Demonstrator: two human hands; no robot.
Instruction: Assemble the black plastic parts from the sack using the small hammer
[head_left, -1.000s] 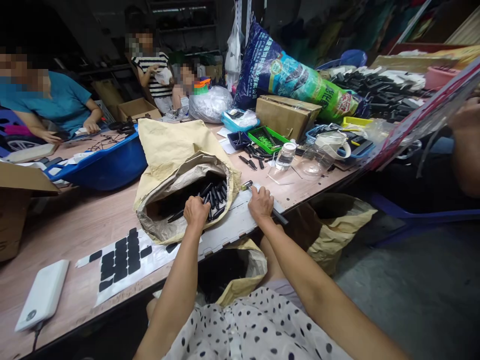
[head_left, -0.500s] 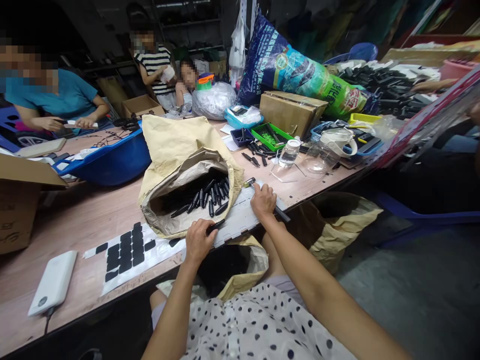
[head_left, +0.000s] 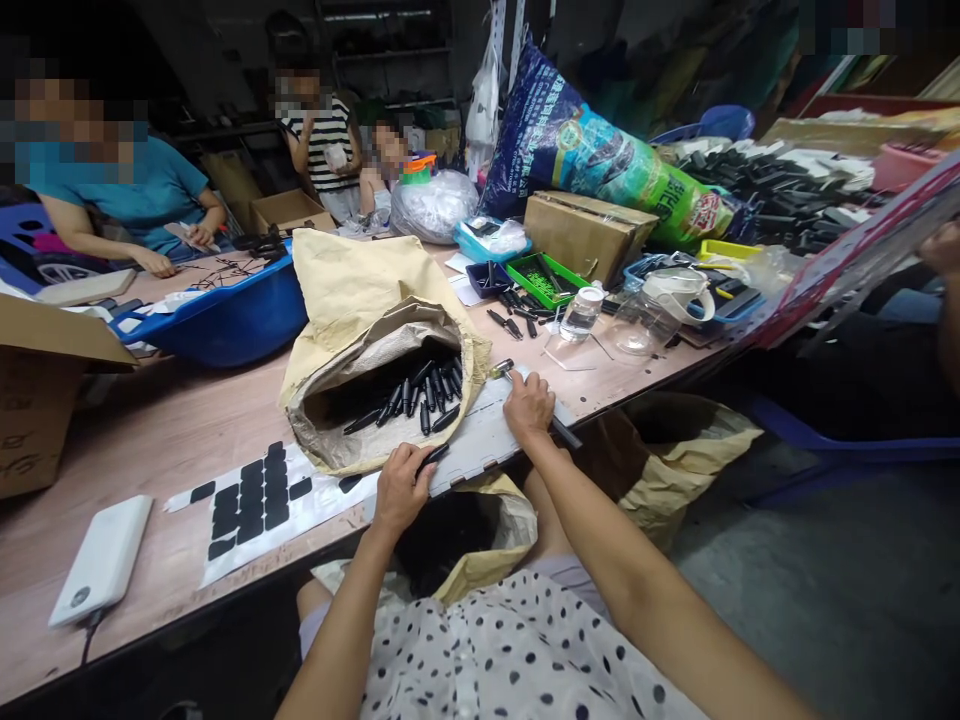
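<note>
Black piece (head_left: 434, 456) in left fingers (head_left: 408, 459)

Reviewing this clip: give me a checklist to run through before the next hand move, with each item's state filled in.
1. Left hand holds a black pen-shaped piece: ok.
2. Right hand closed on the hammer-like tool: ok.
3. Left hand apart from the tool: ok, grey board shows between.
4. Mouth of the tan sack open, more pieces showing: ok.
5. Lidded jar upright, apart from right hand: ok.
6. Contents of the lap-side sack identifiable: cannot tell, too dark.
</note>
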